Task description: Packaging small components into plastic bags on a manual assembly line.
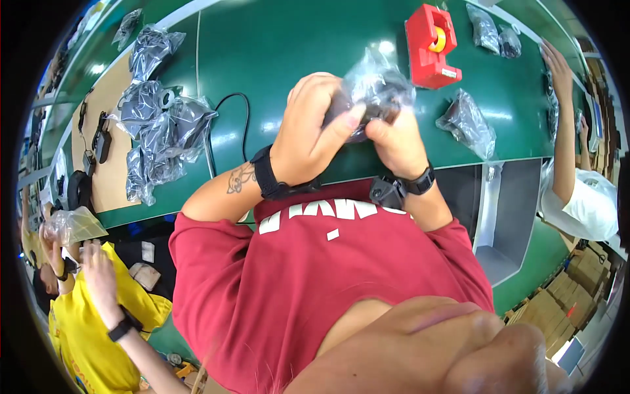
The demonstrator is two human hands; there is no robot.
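Both of my hands hold one clear plastic bag (377, 82) with a dark object inside it, just above the green table (282, 46). My left hand (312, 128) wraps around the bag's left side, thumb pressed on the plastic. My right hand (397, 141) grips the bag from below and the right. Each wrist wears a black band. The dark object is mostly hidden by my fingers and the crinkled plastic.
A red tape dispenser (430, 46) stands behind my hands. One bagged dark item (467, 123) lies to the right, a pile of several (161, 121) to the left beside a black cable (244, 125). A person in yellow (92, 315) works at left, another's arm (564, 125) at right.
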